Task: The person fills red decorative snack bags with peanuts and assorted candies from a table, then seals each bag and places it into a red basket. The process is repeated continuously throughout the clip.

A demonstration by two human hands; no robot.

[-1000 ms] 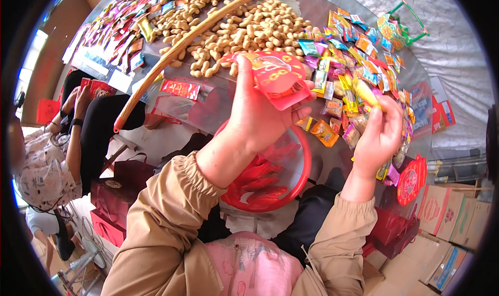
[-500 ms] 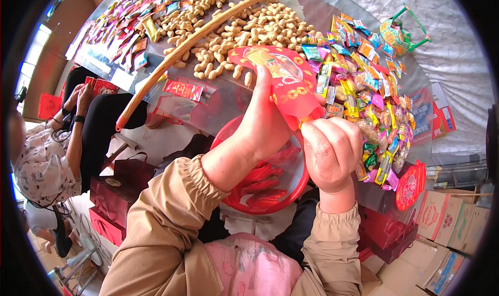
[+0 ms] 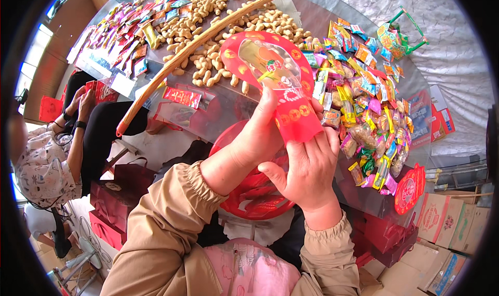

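- Lower end of the red pouch [image 3: 280, 83] covered by the left hand [image 3: 260, 140] and right hand [image 3: 306, 168].
- Much of the red bowl [image 3: 249, 192] hidden beneath both hands.
- Candy wrappers [image 3: 364, 114] right of the hands too small to tell apart.
- Contents of the pouch blurred behind its clear window.

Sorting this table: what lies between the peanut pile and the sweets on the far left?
In the head view, a long wooden stick lies between the peanuts and sweets.
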